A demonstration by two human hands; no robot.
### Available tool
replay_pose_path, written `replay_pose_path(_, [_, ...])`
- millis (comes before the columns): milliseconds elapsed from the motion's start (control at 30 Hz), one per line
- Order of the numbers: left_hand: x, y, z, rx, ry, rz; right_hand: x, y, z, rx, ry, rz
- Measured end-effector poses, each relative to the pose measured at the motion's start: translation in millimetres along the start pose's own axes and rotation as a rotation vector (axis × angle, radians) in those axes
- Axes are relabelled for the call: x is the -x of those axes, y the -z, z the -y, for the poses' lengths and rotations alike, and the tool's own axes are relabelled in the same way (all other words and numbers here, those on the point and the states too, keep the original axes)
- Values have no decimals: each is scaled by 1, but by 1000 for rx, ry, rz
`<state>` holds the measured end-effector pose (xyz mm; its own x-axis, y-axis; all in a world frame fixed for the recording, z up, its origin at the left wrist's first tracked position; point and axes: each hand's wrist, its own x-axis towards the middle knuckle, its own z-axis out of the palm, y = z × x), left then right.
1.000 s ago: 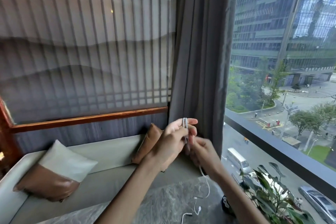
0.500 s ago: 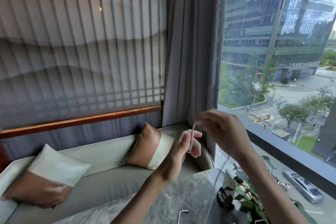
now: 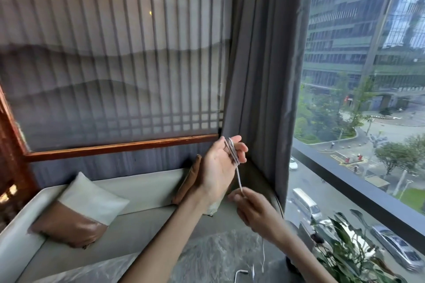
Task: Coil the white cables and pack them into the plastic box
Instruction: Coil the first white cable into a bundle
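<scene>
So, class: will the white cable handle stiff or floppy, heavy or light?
Probably floppy: the white cable loops tightly round the left hand and dangles below the right hand. Likely light: a fingertip pinch holds it taut. The loops may slip off if released.

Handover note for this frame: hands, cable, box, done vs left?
Left hand: raised, fingers extended, a few loops of the thin white cable wound round them.
Right hand: lower, pinches the same cable below the loops; its tail hangs down to the grey marble table.
Another white cable end lies at the table's near edge; same cable or not, cannot tell.
Plastic box: not in view.
Done: first loops wound. Left: wind the tail, coil any others, pack into the box.
</scene>
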<state>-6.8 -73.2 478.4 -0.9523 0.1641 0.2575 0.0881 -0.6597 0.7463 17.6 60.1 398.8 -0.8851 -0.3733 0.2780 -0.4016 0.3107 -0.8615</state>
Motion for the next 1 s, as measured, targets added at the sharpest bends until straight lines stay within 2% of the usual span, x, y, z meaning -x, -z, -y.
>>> replay_pose_path(67, [-2,8,7,-207,5,-53,14,-2,10,214,-1,28])
replay_pose_path(167, [15,18,22,-598,-14,27,21,22,38,759,40,30])
replay_pose_path(233, [29,24,27,-690,-17,80,17,44,66,919,188,-59])
replay_pose_path(333, [42,14,25,-792,-23,209,0,74,96,1014,537,-253])
replay_pose_path(400, [47,-5,17,-674,-3,197,-21,85,98,874,643,-247])
replay_pose_path(433, [50,-12,13,-603,11,186,-31,84,93,687,621,-211])
replay_pose_path(500, [57,-14,5,-493,34,233,-45,72,75,197,497,-131])
replay_pose_path(567, [67,-11,-3,-379,15,292,-49,45,56,-132,350,-68])
replay_pose_path(633, [72,-6,-13,-216,-2,272,-42,11,38,-263,217,-50])
replay_pose_path(700, [61,0,-24,-88,-25,153,-28,-20,24,-284,111,-33])
replay_pose_path(767, [47,10,-33,-156,-82,22,-9,-43,15,-128,82,-2])
replay_pose_path(833, [38,22,-35,-338,-93,-88,8,-47,12,171,154,23])
replay_pose_path(900, [34,37,-29,-486,-75,-127,18,-35,24,459,203,81])
replay_pose_path(1000, [39,51,-19,-517,-37,-193,24,-20,52,744,149,217])
